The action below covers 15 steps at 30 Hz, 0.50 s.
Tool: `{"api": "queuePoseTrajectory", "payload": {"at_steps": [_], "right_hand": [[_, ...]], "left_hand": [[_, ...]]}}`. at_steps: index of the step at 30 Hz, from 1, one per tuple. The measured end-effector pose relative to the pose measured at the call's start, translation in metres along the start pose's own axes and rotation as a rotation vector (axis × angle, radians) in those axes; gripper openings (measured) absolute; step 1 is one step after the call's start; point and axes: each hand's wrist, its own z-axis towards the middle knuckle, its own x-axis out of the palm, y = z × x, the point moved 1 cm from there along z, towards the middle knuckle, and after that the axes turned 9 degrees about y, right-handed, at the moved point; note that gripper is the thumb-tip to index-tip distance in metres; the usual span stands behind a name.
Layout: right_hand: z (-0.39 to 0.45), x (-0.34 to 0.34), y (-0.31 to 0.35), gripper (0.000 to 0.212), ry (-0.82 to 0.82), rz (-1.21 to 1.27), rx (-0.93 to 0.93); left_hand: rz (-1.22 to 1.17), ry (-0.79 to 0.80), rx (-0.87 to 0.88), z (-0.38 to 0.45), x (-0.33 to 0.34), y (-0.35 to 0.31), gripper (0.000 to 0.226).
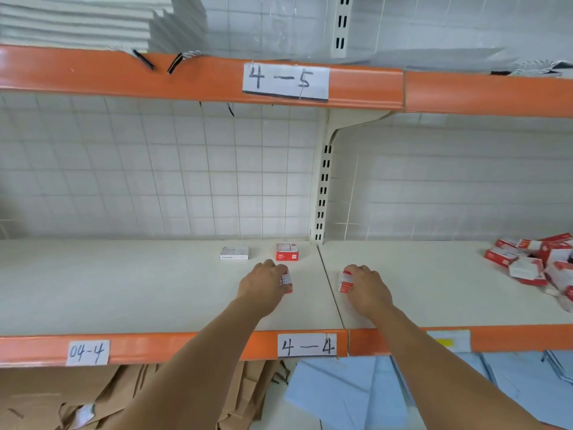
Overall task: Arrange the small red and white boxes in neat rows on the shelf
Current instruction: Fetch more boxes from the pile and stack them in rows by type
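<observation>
The shelf (155, 283) looks like smooth, matt cream painted metal, and its orange edge strip (186, 346) looks like glossy plastic. The labels (307, 345) on the strip are white paper with handwritten ink. The small boxes (286, 252) look like printed card with a slight sheen. The back panel (155, 169) is a thin wire grid. Below lie brown paper bags (124, 389) and pale blue sheets (356, 395), both matt.

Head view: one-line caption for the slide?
Left hand and right hand each grip a small red-and-white box on shelf 4-4; loose pile at right.
</observation>
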Motion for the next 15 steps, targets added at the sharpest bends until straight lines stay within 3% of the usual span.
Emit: {"api": "queuePoseTrajectory", "payload": {"at_steps": [4, 7, 11, 15], "right_hand": [[0.012, 0.002, -0.006, 0.045, -0.058, -0.103, -0.039], [0.019, 0.0, 0.007, 0.051, -0.136, -0.19, -0.219], [0.023, 0.007, 0.045, 0.048, -0.061, -0.12, -0.422], [0.032, 0.014, 0.066, 0.046, -0.044, -0.099, -0.439]], "left_hand": [[0.009, 0.001, 0.002, 0.018, 0.002, -0.008, 0.04], [0.02, 0.009, 0.016, 0.029, 0.006, -0.013, 0.045], [-0.102, 0.023, 0.056, 0.037, 0.005, -0.006, 0.062], [-0.159, 0.011, 0.041, 0.035, 0.004, 0.018, 0.061]]}}
